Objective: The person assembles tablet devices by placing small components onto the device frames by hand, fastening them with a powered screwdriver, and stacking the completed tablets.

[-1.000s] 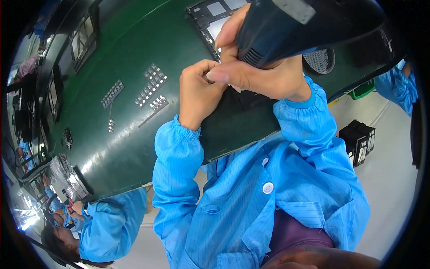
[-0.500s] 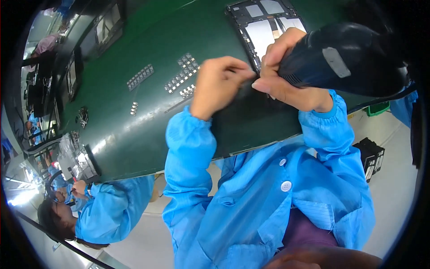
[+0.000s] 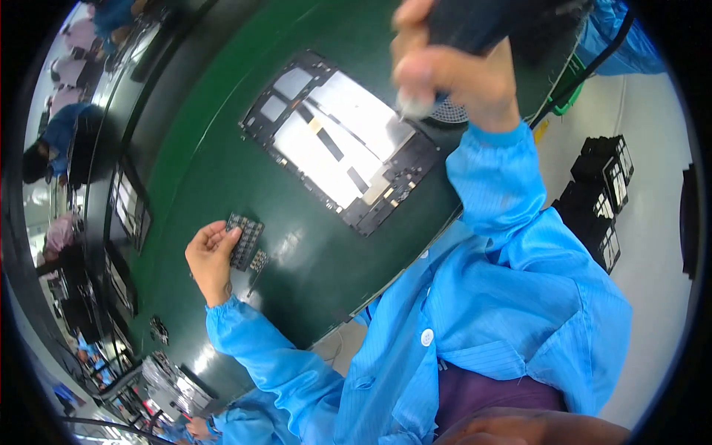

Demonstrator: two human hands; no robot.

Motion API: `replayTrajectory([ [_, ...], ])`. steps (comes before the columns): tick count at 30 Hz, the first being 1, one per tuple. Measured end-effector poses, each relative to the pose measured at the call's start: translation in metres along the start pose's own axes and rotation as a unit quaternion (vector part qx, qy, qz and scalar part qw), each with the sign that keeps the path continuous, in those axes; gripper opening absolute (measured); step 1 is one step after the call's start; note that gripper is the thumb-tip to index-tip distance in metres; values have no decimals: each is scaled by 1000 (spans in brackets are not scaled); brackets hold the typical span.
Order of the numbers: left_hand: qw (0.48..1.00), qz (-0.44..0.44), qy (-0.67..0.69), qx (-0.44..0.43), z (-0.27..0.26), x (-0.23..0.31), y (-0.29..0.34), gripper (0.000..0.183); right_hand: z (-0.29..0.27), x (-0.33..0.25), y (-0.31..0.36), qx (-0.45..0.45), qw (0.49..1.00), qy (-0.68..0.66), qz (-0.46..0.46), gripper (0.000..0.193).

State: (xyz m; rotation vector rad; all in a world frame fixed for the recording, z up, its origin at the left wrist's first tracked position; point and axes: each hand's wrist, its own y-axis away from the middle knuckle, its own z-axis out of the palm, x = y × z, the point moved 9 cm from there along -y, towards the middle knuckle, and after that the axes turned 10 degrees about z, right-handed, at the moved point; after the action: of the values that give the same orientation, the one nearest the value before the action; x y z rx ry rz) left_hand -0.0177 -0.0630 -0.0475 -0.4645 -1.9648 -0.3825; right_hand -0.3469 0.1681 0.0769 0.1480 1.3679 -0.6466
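My left hand (image 3: 211, 259) is at the left of the green table, thumb and fingers closed at the edge of a dark sheet with rows of small parts (image 3: 248, 239). Beside that sheet lies a smaller strip of light parts (image 3: 259, 260). My right hand (image 3: 463, 78) is raised at the upper right, its fingers wrapped around a black rounded tool (image 3: 475, 22). Motion blurs this hand, and the top edge cuts off the tool. Between the hands a tablet-like device without its cover (image 3: 326, 148) lies flat, with silver panels, dark flex strips and a black frame.
A round grille (image 3: 449, 111) shows below my right hand. Small dark parts (image 3: 159, 330) and a clear plastic-wrapped stack (image 3: 167, 378) lie at the lower left. Black stacked frames (image 3: 593, 200) stand on the floor at right. A co-worker's blue sleeve (image 3: 252, 419) is at lower left.
My hands have moved apart: the left went left and down onto the sheet of parts, the right went up with the black tool. The whole device now shows, as the view has shifted.
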Motion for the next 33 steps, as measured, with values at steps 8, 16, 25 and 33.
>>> replayTrajectory([
  [8, 984, 93, -152, 11, 11, 10, 8, 16, -72, 1, -7, 69, 994, -29, -82, 27],
  [16, 930, 263, -242, 90, 64, 69, 57, 13, -89, 19, -9, 107, 994, 19, -18, 27],
  [25, 995, 66, 3, -72, 118, 41, 83, 23, -90, 29, -13, 93, 995, 12, 23, 27],
  [33, 991, -12, 79, -105, 138, 26, 107, 41, -87, 30, -14, 98, 995, 30, 20, 28],
])
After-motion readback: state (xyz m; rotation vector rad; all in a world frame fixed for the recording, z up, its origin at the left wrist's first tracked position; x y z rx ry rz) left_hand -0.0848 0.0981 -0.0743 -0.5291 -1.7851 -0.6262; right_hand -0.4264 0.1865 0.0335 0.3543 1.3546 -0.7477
